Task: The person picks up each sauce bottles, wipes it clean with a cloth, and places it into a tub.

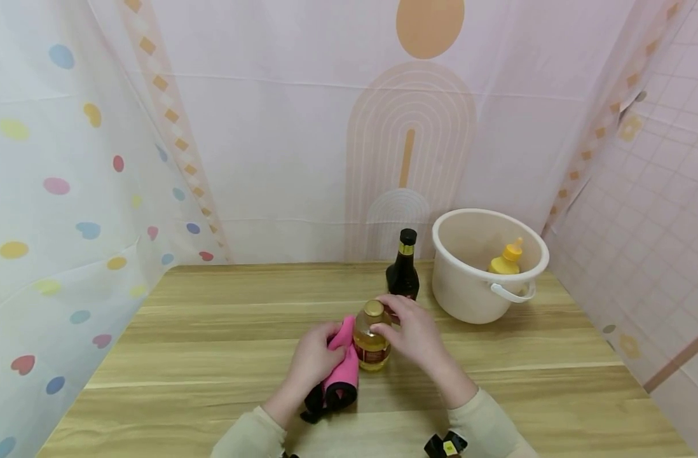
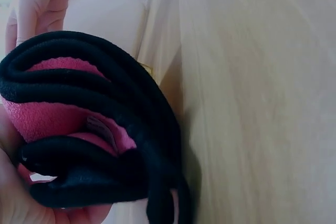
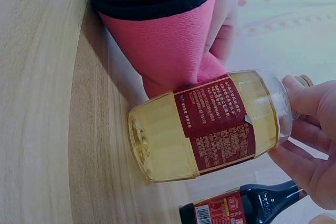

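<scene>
My left hand (image 1: 313, 357) grips a folded pink cloth (image 1: 344, 372) with black edging, its layers and a small white tag showing in the left wrist view. The cloth touches the side of a bottle of yellow oil (image 1: 373, 346) with a gold cap and a dark red label. Around the upper part of that bottle, below the cap, curl the thumb and fingers of my right hand (image 1: 416, 334). In the right wrist view the oil bottle (image 3: 220, 124) leans slightly. Just behind it stands a dark sauce bottle (image 1: 403, 277) with a black cap, partly hidden by my right hand.
A white bucket (image 1: 469, 302) with a handle stands at the back right of the wooden table (image 1: 212, 331). Inside it is a yellow squeeze bottle (image 1: 505, 262). Patterned curtains (image 1: 280, 159) hang behind and at both sides.
</scene>
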`<state>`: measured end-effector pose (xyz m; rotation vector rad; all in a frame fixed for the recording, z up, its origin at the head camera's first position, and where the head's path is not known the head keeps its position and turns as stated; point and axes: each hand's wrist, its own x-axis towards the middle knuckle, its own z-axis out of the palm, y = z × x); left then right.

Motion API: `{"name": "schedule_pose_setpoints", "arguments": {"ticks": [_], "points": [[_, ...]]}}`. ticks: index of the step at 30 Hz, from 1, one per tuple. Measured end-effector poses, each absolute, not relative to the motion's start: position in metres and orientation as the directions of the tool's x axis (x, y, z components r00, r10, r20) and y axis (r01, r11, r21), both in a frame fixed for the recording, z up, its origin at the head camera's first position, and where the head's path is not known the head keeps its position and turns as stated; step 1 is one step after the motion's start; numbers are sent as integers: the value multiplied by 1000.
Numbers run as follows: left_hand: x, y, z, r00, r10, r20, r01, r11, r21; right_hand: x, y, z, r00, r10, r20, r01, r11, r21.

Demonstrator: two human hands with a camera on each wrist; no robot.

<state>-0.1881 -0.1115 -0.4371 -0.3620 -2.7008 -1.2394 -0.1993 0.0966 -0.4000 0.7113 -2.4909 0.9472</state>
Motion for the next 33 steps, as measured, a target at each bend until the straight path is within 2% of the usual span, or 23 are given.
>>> {"name": "schedule_pose_setpoints", "arguments": {"ticks": [13,23,28,33], "points": [[-193,-112,-438,-913,275,302,396,781,484,-200,95,-400,-792,-324,518,-585,647,-490],[-200,-120,-434,-829,440,346,548,762,344,-200,95,-400,-796,-325,510,-581,645,-496],[-203,-130,-429,-813,490,315,578,743,337,-200,96,-400,-798,-327,507,-582,639,-504],[-203,-139,-420,-842,425,331,532,752,388,-200,96,-401,-804,-321,501,-576,633,-518]]}}
